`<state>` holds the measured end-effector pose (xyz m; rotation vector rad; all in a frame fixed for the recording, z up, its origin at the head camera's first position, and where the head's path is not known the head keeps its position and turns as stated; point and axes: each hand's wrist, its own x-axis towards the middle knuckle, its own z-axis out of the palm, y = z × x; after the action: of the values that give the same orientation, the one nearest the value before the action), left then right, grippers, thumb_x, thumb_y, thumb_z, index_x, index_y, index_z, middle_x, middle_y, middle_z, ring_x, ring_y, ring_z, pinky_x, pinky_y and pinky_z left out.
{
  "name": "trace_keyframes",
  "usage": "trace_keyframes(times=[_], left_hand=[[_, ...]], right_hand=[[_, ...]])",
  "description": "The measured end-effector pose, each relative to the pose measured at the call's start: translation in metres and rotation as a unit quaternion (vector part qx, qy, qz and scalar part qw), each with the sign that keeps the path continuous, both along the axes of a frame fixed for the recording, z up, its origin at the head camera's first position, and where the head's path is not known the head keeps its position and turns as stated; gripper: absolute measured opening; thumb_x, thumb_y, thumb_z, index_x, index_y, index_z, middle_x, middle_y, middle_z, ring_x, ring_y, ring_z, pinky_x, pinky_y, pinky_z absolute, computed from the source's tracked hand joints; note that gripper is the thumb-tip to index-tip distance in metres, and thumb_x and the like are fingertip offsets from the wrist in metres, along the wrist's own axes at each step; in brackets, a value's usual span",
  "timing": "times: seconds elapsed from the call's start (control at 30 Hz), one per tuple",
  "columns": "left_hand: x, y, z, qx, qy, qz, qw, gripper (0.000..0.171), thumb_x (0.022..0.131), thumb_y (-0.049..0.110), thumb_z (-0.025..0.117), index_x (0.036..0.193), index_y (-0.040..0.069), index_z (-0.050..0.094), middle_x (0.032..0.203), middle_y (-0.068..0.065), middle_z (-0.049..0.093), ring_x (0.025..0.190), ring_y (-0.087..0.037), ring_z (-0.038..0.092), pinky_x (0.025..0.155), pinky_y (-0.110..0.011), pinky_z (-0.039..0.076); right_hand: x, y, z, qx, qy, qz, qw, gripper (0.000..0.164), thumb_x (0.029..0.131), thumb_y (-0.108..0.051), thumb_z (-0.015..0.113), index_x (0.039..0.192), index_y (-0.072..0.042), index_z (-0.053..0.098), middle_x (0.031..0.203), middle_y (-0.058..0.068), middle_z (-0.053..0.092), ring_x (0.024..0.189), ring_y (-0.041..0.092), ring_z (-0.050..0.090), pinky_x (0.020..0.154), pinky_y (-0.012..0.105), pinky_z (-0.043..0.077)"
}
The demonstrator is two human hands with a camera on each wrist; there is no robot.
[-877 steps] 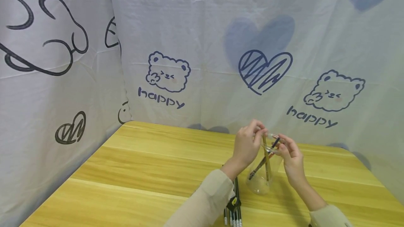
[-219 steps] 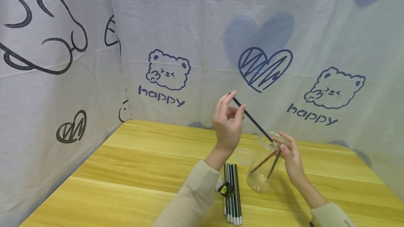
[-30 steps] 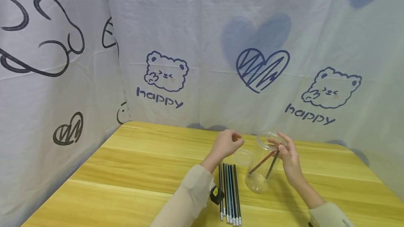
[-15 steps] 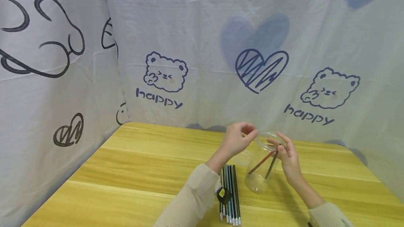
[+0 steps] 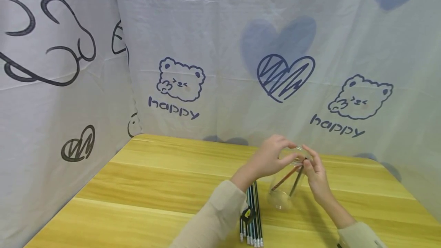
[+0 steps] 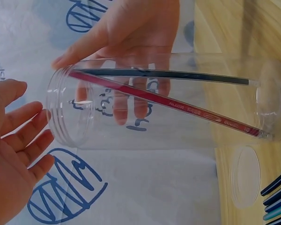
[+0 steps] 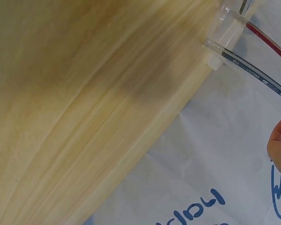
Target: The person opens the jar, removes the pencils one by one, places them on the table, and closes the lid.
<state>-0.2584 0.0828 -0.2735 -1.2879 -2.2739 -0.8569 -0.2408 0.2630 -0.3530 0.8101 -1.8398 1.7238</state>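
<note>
A clear plastic jar stands upright on the table, its mouth uncovered. Inside lean two pencils, a red pencil and a dark one, eraser ends down. My right hand holds the jar near its rim, thumb on one side and fingers on the other. At the mouth of the jar is my left hand, fingers apart and slightly bent, with nothing between them. The left wrist view shows those fingertips close to the rim; whether they touch it I cannot tell.
A row of several pencils lies left of the jar, partly under my left forearm. A clear round lid lies on the wooden table near the jar. Printed cloth hangs behind.
Seven seconds ago my left hand was drawing a dark pencil from the jar; the row now has one more. Over the last second that hand moved right to the jar's mouth. The right hand stayed.
</note>
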Motion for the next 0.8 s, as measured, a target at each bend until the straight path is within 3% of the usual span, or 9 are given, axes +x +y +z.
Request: trace_keyframes(times=[0.17,0.33,0.6,0.8], left_hand=[[0.002,0.007,-0.001,-0.075,0.064,0.010,0.9951,0.030,0.089,0.030,0.055,0.109,0.010,0.062,0.107,0.002,0.060,0.104,-0.011,0.047,0.094,-0.021,0.032],[0.004,0.013,-0.003,-0.130,0.099,0.016,0.9864,0.025,0.089,0.031,0.053,0.107,0.017,0.064,0.106,0.006,0.060,0.105,-0.010,0.046,0.097,-0.023,0.029],[0.007,0.019,-0.008,-0.192,0.113,0.060,0.9732,0.027,0.092,0.035,0.046,0.110,0.023,0.061,0.115,0.009,0.057,0.114,-0.010,0.040,0.101,-0.031,0.025],[0.008,0.023,-0.010,-0.191,0.108,0.064,0.9736,0.028,0.094,0.032,0.042,0.111,0.023,0.061,0.112,0.010,0.059,0.112,-0.011,0.042,0.100,-0.032,0.026]], right_hand=[[0.002,0.001,-0.001,0.008,-0.010,-0.012,1.000,0.038,0.098,-0.012,0.032,0.135,-0.003,0.031,0.113,-0.004,0.058,0.090,0.007,0.058,0.075,0.019,0.046],[0.002,0.002,-0.003,0.005,-0.030,-0.041,0.999,0.037,0.098,-0.014,0.034,0.135,-0.009,0.036,0.103,-0.003,0.059,0.086,0.005,0.058,0.074,0.017,0.046],[0.002,0.001,-0.003,0.006,-0.039,-0.053,0.998,0.037,0.098,-0.015,0.034,0.134,-0.011,0.037,0.096,-0.006,0.060,0.082,0.006,0.058,0.073,0.018,0.046],[0.002,0.001,-0.003,-0.003,-0.033,-0.042,0.999,0.036,0.098,-0.013,0.034,0.134,-0.012,0.037,0.095,-0.007,0.061,0.083,0.005,0.058,0.074,0.018,0.046]])
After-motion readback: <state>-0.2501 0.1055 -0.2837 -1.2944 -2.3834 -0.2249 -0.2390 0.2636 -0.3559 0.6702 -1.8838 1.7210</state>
